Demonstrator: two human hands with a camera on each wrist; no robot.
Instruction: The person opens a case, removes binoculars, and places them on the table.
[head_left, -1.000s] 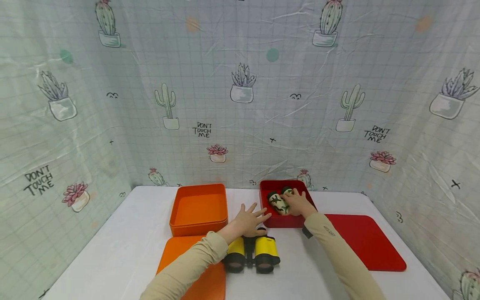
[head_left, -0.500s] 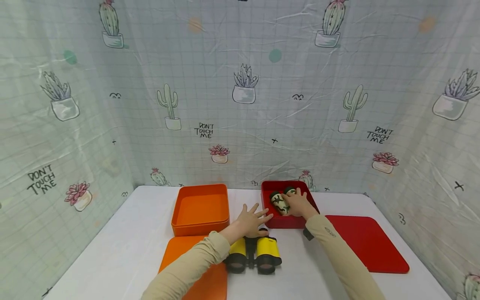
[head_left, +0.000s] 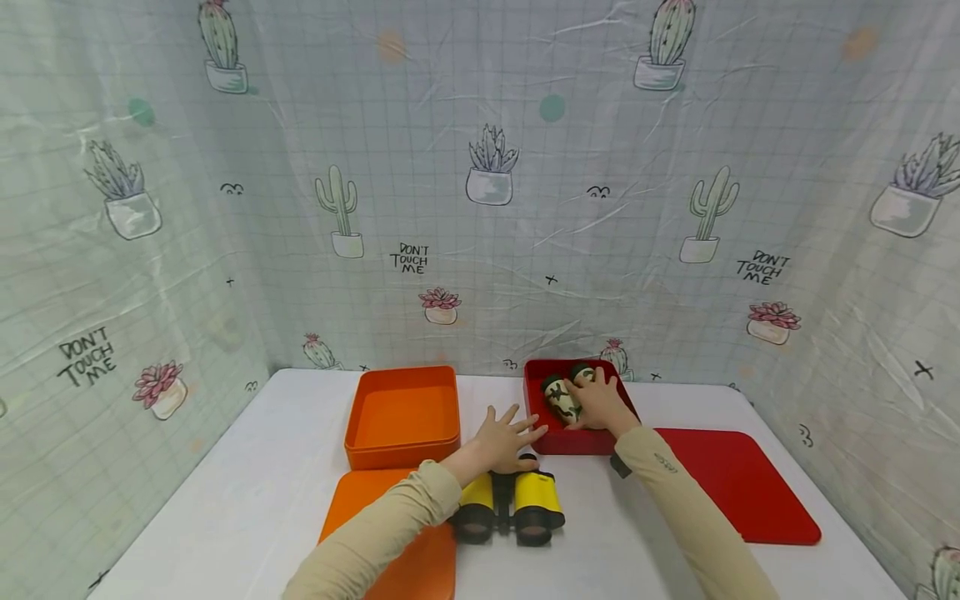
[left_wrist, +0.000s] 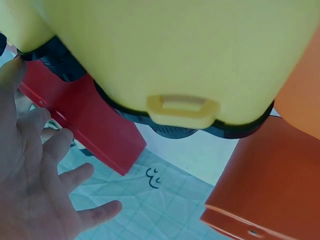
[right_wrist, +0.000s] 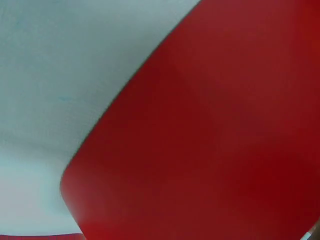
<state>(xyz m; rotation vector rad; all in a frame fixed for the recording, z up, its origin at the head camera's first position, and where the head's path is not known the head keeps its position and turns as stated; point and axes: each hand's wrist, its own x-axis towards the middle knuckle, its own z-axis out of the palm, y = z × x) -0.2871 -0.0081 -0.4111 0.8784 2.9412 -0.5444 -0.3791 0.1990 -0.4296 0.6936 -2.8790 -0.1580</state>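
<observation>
My left hand (head_left: 498, 442) has its fingers spread straight above the eyepiece end of the yellow and black binoculars (head_left: 537, 492); its fingertips overlap the front left corner of the red box (head_left: 573, 443). In the left wrist view the yellow binoculars (left_wrist: 190, 55) loom large, and the left hand (left_wrist: 40, 165) fans out beside them. Inside the red box lies a pair of camouflage binoculars (head_left: 561, 400). Over their right barrel rests my right hand (head_left: 602, 406), fingers spread, partly hiding them. The right wrist view shows only the flat red lid (right_wrist: 190, 140), no hand.
An orange box (head_left: 402, 408) stands open at the left, with an orange lid (head_left: 412, 554) flat in front of it, partly under the left sleeve. The red lid (head_left: 738, 483) lies right of the right arm. A printed curtain (head_left: 480, 275) hangs behind the white table (head_left: 225, 492).
The right hand has shifted slightly to the right on the camouflage binoculars, covering more of the near end. The left hand stays in place. The whole head view has drifted a little.
</observation>
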